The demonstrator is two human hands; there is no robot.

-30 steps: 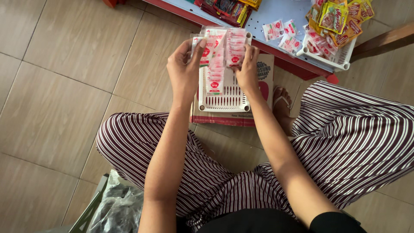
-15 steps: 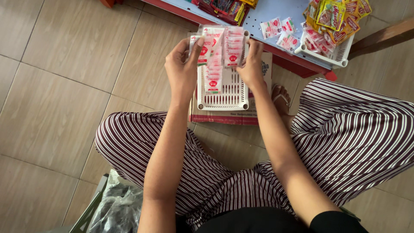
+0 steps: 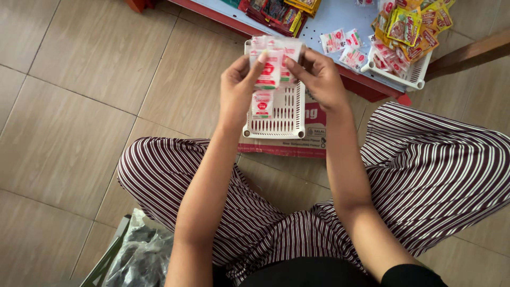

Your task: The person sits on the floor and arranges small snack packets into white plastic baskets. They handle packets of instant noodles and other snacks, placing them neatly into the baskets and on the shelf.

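Bright, even daylight; soft faint shadows on floor tiles (image 3: 79, 79); sharp focus, slight wide-angle stretch at edges.

Two hands, the left hand (image 3: 239, 87) and the right hand (image 3: 319, 79). Two white slotted baskets: one (image 3: 287, 114) at twelve o'clock, one (image 3: 409, 74) at one o'clock. One cardboard box (image 3: 308, 141). The sachets (image 3: 268, 72) are too bunched to count.

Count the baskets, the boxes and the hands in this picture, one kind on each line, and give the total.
White slotted plastic baskets: 2
Flat cardboard box under the near basket: 1
Hands holding the white and red sachets: 2, left hand, right hand
Total: 5
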